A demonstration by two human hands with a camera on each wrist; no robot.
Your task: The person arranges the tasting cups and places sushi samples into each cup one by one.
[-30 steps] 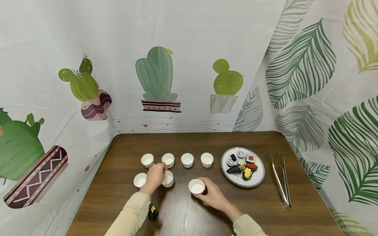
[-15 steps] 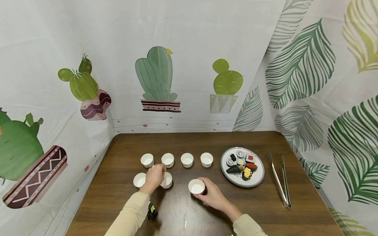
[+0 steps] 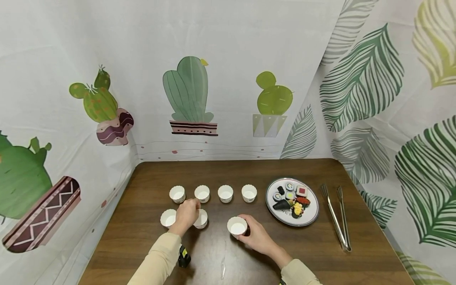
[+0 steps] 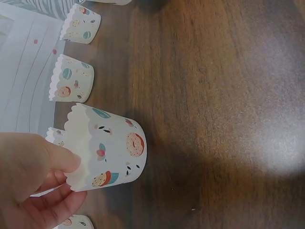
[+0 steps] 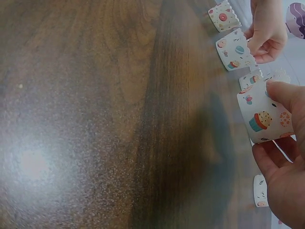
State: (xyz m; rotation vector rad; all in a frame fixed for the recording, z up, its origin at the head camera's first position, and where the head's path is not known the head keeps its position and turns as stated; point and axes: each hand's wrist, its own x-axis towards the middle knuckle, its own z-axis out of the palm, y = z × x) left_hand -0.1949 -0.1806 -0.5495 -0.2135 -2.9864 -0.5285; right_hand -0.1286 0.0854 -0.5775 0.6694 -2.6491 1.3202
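My left hand (image 3: 187, 213) pinches the rim of a white paper baking cup (image 3: 201, 220), thumb inside and fingers outside, as the left wrist view shows. Small cupcake and doughnut prints cover this cup (image 4: 112, 148), and its edge is scalloped. Another such cup (image 3: 168, 217) stands left of the hand, partly behind it. Further right, my right hand (image 3: 259, 236) grips a third baking cup (image 3: 237, 226) from its right side. In the right wrist view, the thumb and fingers of that hand hold the printed wall of the cup (image 5: 262, 114).
A back row of several baking cups (image 3: 225, 193) stands upright on the wooden table (image 3: 221, 172). To the right, a white plate (image 3: 310, 218) bears several sushi pieces (image 3: 298, 208). Metal tongs (image 3: 336, 217) lie beyond it. A printed cloth (image 3: 235, 47) hangs behind the table.
The cup in my left hand has shifted slightly left, closer to the cup beside it. My right hand and its cup have stayed in place.
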